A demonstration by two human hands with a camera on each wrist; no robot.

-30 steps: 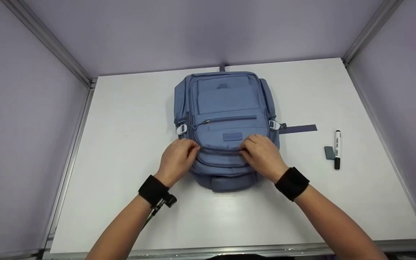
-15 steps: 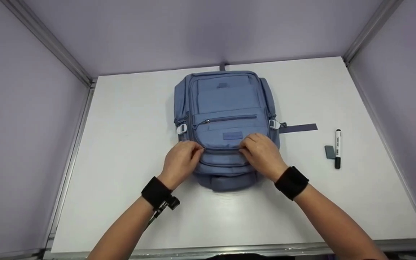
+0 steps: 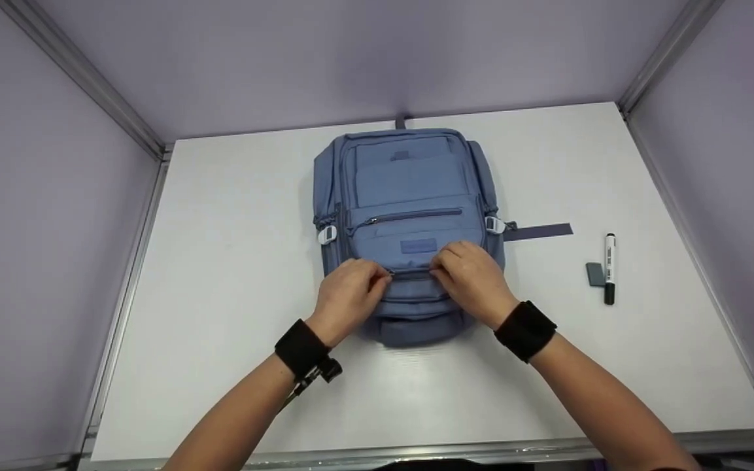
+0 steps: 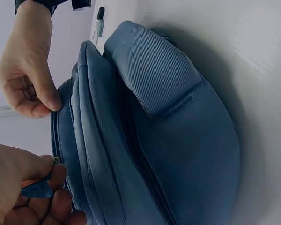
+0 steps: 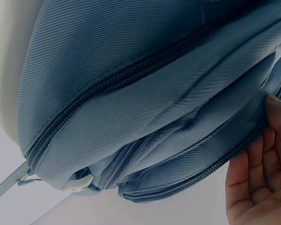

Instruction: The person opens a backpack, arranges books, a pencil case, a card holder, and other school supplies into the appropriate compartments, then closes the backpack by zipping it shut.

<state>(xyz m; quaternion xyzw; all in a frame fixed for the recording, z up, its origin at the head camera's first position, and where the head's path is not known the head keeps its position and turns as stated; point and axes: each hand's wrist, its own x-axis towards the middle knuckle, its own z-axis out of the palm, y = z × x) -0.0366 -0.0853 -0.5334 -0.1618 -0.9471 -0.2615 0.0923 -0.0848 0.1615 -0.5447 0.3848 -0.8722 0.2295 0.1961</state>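
A blue backpack (image 3: 409, 183) lies front side up on the table, its bottom toward me. My left hand (image 3: 350, 291) pinches the zipper slider (image 4: 56, 160) of the front pocket, and a blue pull tab (image 4: 37, 189) sticks out between the fingers in the left wrist view. A short way along the same zipper, my right hand (image 3: 475, 281) pinches the pocket's edge between thumb and fingers. The right wrist view shows that thumb on the fabric beside the zipper teeth (image 5: 196, 180). Beyond the right hand the zipper's line is partly hidden.
To the right on the white table (image 3: 233, 216) lie a black-and-white marker (image 3: 610, 268) and a small grey-green block (image 3: 594, 275) beside it. A dark strap (image 3: 540, 231) extends from the backpack's right side. Lilac panels (image 3: 403, 59) enclose the table's back and sides.
My left hand has moved right along the zipper with the slider, closer to the right hand. The right hand keeps its grip in nearly the same place.
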